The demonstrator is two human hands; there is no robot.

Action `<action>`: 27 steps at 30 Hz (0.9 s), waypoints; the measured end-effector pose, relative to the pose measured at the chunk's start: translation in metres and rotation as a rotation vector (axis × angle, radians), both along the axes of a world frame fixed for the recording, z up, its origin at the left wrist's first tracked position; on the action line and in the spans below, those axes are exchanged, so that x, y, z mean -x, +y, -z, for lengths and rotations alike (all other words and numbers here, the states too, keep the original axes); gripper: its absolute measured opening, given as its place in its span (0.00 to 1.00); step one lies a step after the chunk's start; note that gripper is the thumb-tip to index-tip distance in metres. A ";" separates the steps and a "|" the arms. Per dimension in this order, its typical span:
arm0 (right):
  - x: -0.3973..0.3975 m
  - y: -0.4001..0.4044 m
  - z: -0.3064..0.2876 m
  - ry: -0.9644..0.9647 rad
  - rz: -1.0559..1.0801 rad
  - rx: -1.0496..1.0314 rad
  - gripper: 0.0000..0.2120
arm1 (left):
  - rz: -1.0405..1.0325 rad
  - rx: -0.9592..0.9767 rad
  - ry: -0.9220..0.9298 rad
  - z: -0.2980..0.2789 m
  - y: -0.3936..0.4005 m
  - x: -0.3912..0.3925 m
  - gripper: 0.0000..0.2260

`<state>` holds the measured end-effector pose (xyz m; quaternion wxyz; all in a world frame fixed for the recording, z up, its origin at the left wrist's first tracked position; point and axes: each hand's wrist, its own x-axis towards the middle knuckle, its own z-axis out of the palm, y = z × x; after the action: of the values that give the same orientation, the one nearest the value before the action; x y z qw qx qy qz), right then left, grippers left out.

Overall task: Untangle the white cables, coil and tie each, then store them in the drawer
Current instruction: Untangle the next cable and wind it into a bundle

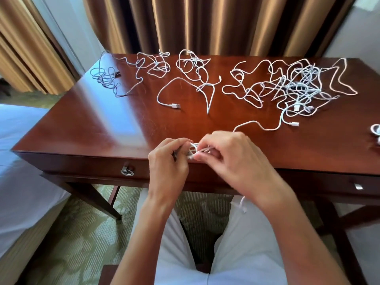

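Note:
At the front edge of the dark wooden desk [86, 128], my left hand [170, 159] and my right hand [230, 155] both pinch a small coil of white cable [194, 150] between them. One end of this cable hangs below my right wrist [242, 204]. Loose white cables lie across the desk: a big tangled heap [298, 87] at the right, a looped cable [193, 68] in the middle, another [153, 63] left of it, and a greyish bundle [104, 77] at the far left. The drawer [82, 167] under the desk top is closed.
A metal ring pull [127, 171] sits on the drawer front. A coiled white item [375, 132] lies at the desk's right edge. Brown curtains [185, 23] hang behind the desk. A bed [18, 161] stands at the left. My legs in white trousers are below.

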<state>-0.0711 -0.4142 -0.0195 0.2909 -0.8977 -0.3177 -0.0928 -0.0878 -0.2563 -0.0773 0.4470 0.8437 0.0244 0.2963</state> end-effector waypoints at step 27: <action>0.021 0.015 0.024 -0.119 0.043 0.086 0.15 | -0.216 -0.052 -0.274 0.002 -0.015 -0.006 0.03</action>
<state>-0.0926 -0.3993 -0.0433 0.2305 -0.9089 -0.3187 -0.1387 -0.0814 -0.2713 -0.0791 0.3895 0.7991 0.0461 0.4556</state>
